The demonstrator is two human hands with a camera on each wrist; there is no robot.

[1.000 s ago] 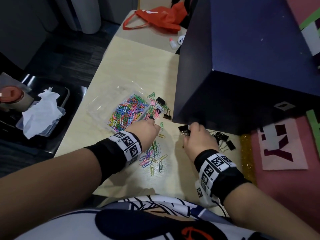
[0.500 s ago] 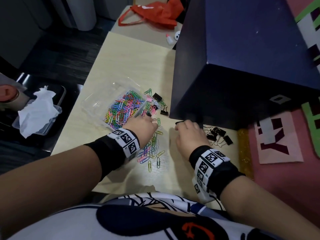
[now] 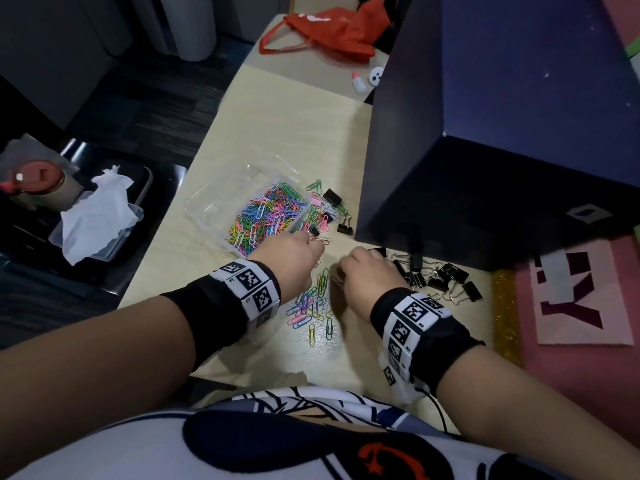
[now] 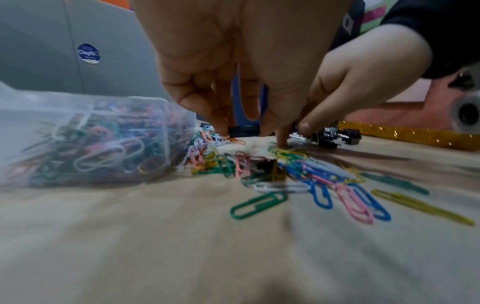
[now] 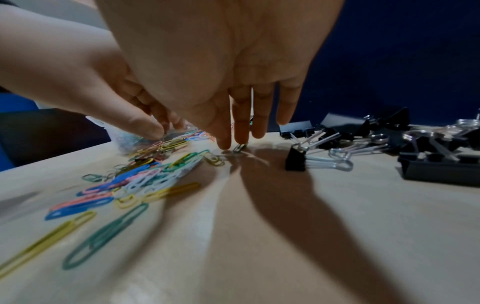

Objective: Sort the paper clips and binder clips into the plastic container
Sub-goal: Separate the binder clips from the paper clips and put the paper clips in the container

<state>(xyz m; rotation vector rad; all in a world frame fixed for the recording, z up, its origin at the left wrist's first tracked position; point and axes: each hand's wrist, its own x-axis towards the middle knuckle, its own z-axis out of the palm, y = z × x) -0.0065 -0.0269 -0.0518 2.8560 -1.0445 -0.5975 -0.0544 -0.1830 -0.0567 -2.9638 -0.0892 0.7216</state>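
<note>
The clear plastic container (image 3: pixel 214 202) holds a heap of coloured paper clips at the table's left. Loose paper clips (image 3: pixel 313 303) lie between my wrists, and black binder clips (image 3: pixel 443 278) are piled to the right of them. My left hand (image 3: pixel 311 247) is at the container's near corner, its thumb and curled fingers closing on a few paper clips (image 4: pixel 285 152) on the table. My right hand (image 5: pixel 232 144) points straight down beside it. Its thumb and forefinger pinch one small paper clip (image 5: pixel 240 147) that stands tilted on the wood.
A large dark blue box (image 3: pixel 485 150) fills the table's right, close behind the binder clips. Other binder clips (image 3: pixel 331 197) lie mixed with paper clips by the container's far corner. An orange bag (image 3: pixel 329 32) lies at the far end. The table's left edge drops off beside the container.
My right hand has left the black binder clip it held and moved left to the loose paper clips. My left hand has stayed by the container's corner.
</note>
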